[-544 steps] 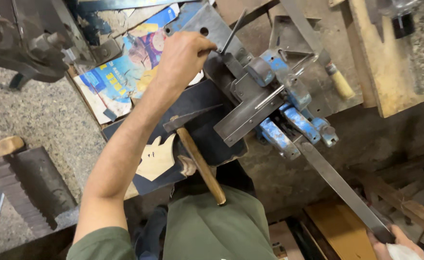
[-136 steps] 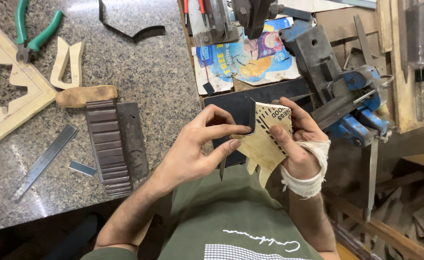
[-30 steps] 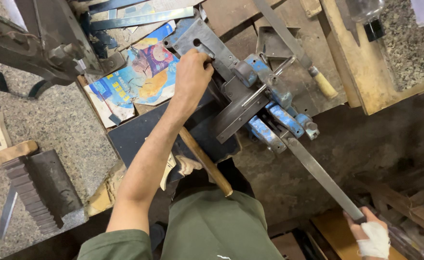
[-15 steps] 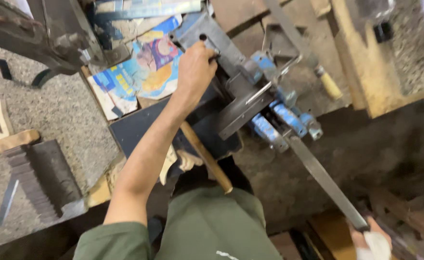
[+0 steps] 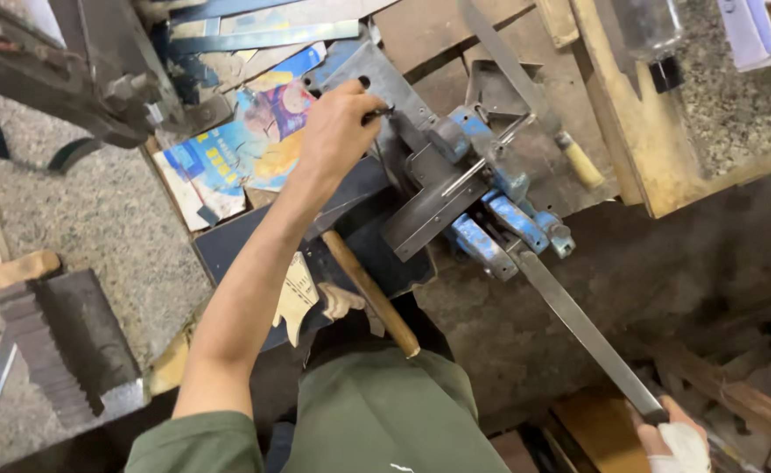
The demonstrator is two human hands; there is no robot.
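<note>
head view: blue vise (image 5: 499, 206) lies between left hand (image 5: 337, 131) and right hand (image 5: 674, 438).

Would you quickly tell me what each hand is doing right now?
Left hand: closed on a small metal piece at the vise.
Right hand: closed around the lever end.

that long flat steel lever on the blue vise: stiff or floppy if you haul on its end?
Probably stiff: the lever runs dead straight from the blue vise to the right hand gripping its end. Bare flat metal, so likely heavy and somewhat slippery.
</note>
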